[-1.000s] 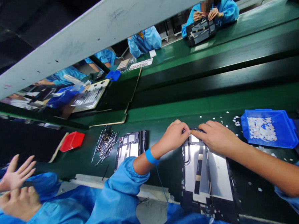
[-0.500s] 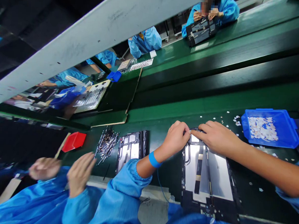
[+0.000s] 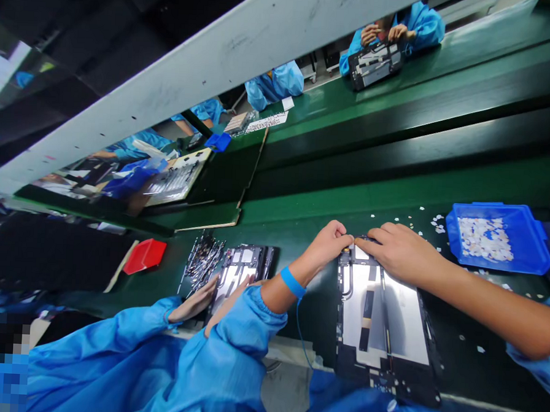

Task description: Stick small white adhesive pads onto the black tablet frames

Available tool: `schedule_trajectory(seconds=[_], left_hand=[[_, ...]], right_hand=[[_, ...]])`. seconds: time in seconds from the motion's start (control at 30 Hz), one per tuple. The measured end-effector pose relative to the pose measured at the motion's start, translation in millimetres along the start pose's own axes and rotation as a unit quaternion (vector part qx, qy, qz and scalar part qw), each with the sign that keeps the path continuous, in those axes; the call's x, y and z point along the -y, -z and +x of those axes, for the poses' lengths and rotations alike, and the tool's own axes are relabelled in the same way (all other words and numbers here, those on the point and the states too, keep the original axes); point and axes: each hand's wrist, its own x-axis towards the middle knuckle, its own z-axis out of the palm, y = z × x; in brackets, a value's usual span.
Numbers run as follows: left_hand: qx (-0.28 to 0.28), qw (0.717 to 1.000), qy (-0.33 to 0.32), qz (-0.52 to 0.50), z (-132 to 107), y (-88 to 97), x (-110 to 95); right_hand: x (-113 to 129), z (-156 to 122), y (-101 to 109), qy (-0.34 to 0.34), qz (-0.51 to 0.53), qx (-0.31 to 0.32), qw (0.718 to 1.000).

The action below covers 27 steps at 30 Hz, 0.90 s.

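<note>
A tablet housing [image 3: 405, 329], its inside showing silver metal with a black frame, lies before me on the green bench. My left hand [image 3: 329, 241] is closed in a pinch at its top left corner; whatever the fingertips hold is too small to make out. Over the top edge, my right hand [image 3: 399, 252] grips the housing, its index fingertip close to the left thumb. A blue wrist strap [image 3: 292, 282] with a thin cord circles my left wrist.
A blue bin [image 3: 529, 244] of small white pieces stands right, with loose pieces around it. At left, a co-worker's hands touch stacked tablet housings [image 3: 247, 257] beside a pile of thin dark strips [image 3: 203, 257]. A red tray [image 3: 144, 256] lies farther left. Another person handles a tablet [image 3: 377, 65] across the bench.
The co-worker's hands at left have come down onto the stacked housings. My left hand's fingers have shifted slightly at the corner; my right hand stays put. The view has tilted a little.
</note>
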Motion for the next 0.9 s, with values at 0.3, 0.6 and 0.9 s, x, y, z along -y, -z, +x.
schedule_trajectory(seconds=[0.3, 0.6, 0.9], left_hand=[[-0.057, 0.973, -0.115, 0.191, -12.5, 1.3, 2.1], [-0.070, 0.981, -0.079, 0.161, -103.0, 16.6, 37.2], [-0.086, 0.994, -0.074, 0.005, -162.1, 11.0, 59.7]], right_hand=[[-2.0, 1.0, -7.7, -0.019, 0.010, -0.038, 0.999], [37.6, -89.6, 25.9, -0.298, 0.160, -0.098, 0.936], [113.5, -92.9, 44.6, -0.306, 0.375, 0.002, 0.875]])
